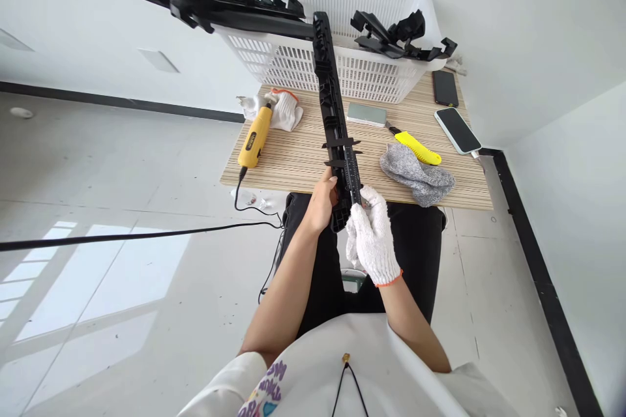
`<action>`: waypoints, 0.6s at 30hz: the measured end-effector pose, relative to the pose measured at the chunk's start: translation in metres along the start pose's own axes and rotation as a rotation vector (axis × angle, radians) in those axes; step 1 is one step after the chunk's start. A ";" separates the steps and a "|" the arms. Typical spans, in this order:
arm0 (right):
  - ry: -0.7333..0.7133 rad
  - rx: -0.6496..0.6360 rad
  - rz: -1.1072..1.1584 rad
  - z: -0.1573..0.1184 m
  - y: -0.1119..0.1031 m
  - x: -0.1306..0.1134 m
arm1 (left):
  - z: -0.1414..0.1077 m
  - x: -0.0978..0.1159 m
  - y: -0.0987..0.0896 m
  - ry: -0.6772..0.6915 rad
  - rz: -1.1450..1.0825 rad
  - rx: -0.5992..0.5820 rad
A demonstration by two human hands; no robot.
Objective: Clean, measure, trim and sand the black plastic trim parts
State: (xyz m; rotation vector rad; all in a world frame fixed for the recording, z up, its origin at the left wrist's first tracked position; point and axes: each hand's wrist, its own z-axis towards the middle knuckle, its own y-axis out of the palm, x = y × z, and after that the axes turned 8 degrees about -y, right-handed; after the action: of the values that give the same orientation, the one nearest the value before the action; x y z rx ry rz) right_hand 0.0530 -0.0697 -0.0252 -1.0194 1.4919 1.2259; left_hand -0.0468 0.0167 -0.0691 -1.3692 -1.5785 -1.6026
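Left hand clamps the long black part near six o'clock, sensible for seemingly light, stiff plastic; gloved right hand pinches the caliper.

Wood-grain tabletop, light with thin stripes, set near a plain white wall beyond its far edge. Second white wall right of the tabletop. Black baseboards along both walls. Two flat pale wall plates low on the wall, left of the tabletop. Glossy light-gray tile floor, thin seams, small dark specks. Bright window-shaped reflections on floor, nearer side, left of the tabletop. Lighting bright.
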 end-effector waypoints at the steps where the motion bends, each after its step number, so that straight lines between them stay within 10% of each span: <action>1: -0.005 0.010 0.003 0.000 0.001 0.000 | 0.000 0.001 0.001 -0.001 -0.017 -0.009; 18: -0.122 0.124 -0.017 0.007 -0.021 -0.023 | -0.009 0.011 0.005 -0.095 -0.050 -0.019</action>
State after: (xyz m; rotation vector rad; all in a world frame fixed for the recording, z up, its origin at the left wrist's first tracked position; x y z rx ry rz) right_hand 0.0796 -0.0648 -0.0079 -0.8580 1.4428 1.1481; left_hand -0.0494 0.0110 -0.0554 -1.4460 -1.6680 -1.6070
